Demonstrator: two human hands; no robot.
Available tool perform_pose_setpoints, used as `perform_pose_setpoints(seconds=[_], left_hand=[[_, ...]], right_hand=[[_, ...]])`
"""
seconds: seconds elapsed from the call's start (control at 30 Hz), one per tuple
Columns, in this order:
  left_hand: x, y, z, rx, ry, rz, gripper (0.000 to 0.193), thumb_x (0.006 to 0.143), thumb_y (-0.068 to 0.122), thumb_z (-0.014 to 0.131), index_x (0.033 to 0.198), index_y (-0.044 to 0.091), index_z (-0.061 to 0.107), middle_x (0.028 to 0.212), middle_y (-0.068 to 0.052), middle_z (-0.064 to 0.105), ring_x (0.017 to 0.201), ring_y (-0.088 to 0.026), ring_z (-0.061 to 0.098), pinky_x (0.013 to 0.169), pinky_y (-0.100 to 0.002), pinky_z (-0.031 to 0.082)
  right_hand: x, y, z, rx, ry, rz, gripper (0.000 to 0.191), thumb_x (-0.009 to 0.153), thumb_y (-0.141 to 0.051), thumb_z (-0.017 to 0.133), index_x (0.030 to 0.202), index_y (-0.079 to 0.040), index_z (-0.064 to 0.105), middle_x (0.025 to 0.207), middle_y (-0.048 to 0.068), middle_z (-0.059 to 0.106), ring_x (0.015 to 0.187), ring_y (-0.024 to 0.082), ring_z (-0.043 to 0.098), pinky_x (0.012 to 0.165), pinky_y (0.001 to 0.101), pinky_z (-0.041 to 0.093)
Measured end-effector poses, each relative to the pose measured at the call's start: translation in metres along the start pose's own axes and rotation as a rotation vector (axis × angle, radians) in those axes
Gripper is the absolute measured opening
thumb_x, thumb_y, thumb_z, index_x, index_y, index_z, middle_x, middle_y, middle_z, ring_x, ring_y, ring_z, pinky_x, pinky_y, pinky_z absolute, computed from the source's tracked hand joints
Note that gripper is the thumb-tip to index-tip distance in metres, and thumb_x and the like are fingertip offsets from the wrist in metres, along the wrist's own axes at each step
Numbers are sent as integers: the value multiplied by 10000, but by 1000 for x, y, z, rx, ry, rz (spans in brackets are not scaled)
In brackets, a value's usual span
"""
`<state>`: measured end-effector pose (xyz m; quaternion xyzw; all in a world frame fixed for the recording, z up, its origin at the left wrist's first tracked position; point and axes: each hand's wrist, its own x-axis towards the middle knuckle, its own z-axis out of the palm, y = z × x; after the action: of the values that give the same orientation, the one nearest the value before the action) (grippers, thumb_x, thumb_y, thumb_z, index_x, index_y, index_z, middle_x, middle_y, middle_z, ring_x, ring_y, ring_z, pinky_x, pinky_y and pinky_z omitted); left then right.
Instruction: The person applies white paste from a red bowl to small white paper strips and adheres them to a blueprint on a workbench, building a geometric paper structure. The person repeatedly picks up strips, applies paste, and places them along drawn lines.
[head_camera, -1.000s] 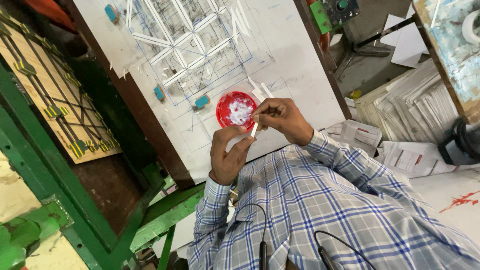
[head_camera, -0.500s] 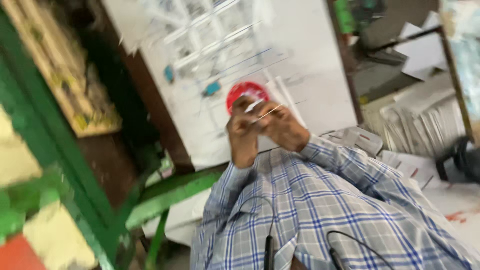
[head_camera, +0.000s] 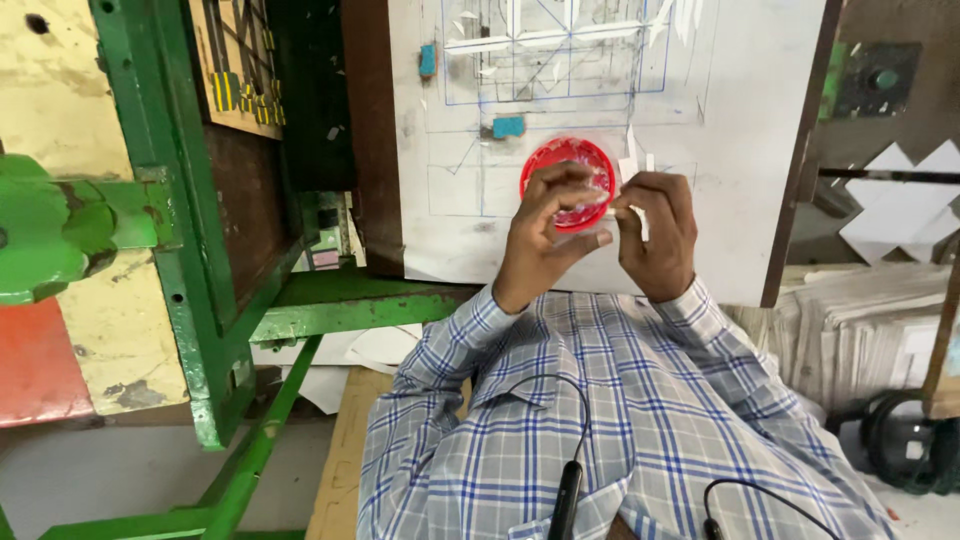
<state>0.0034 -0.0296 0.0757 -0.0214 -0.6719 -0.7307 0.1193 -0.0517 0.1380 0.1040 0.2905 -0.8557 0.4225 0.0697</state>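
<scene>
Over the white drawing board (head_camera: 720, 200), both hands meet at the middle, right in front of a round red container (head_camera: 570, 180) that rests on the sheet. Left hand (head_camera: 545, 235) is curled, fingers bent toward the thumb, and its fingertips overlap the lower edge of the red container; whether they actually grip the rim or only pass in front of it is hard to say from this angle. Right hand (head_camera: 655, 235) sits just beside it, to the right of the red container, fingers pinched shut on a thin white strip (head_camera: 632, 165) that stands up past the knuckles. Blue pencil lines cross the board above the container, and two small blue blocks sit there too: one (head_camera: 508, 127) just above-left of the container, another (head_camera: 427, 60) farther up toward the board's left edge. Checked blue-and-white sleeves (head_camera: 600, 400) run down from both wrists below the container. Well to the left of the board stands a green metal frame (head_camera: 200, 250); to its right, a stack of white sheets (head_camera: 860, 330).
</scene>
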Motion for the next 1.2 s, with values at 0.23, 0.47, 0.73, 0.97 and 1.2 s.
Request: perform_pose_setpoints(seconds=[0.23, 0.47, 0.73, 0.97, 1.2], left_hand=[[8, 20, -8, 400, 43, 122, 292, 842, 108, 871, 1094, 156, 732, 1349, -43, 584, 1295, -253, 558, 1036, -410, 461], [12, 23, -18, 477, 53, 137, 219, 840, 83, 846, 993, 150, 704, 1298, -30, 611, 1251, -259, 579, 1063, -426, 424], [29, 13, -30, 446, 113, 111, 202, 853, 81, 847, 972, 151, 700, 1245, -14, 641, 1178, -234, 600, 1026, -399, 444], [54, -15, -41, 224, 132, -36, 450, 892, 125, 834, 1252, 94, 566, 1211, -81, 658, 1122, -223, 647, 990, -365, 542], [75, -66, -50, 119, 31, -128, 588, 953, 60, 778, 1453, 47, 468, 1050, -70, 730, 980, -193, 734, 927, -314, 579]], right_hand=[[4, -9, 4, -142, -62, -122, 230, 868, 98, 665, 1074, 22, 596, 1100, 172, 598, 1017, 368, 597, 880, 455, 512], [9, -1, 17, -155, -98, -169, 167, 897, 41, 673, 1045, 12, 602, 1095, 176, 600, 1012, 366, 601, 889, 454, 512], [25, 24, 39, -101, -128, -202, 160, 891, 62, 664, 1026, 5, 599, 1083, 175, 593, 1005, 358, 610, 885, 448, 516], [48, 51, 56, -42, -167, -88, 176, 905, 54, 721, 1043, 0, 626, 1060, 160, 620, 972, 348, 612, 852, 441, 512], [71, 69, 61, 34, -202, 5, 149, 896, 44, 744, 1010, -23, 676, 998, 124, 642, 925, 316, 630, 809, 416, 518]])
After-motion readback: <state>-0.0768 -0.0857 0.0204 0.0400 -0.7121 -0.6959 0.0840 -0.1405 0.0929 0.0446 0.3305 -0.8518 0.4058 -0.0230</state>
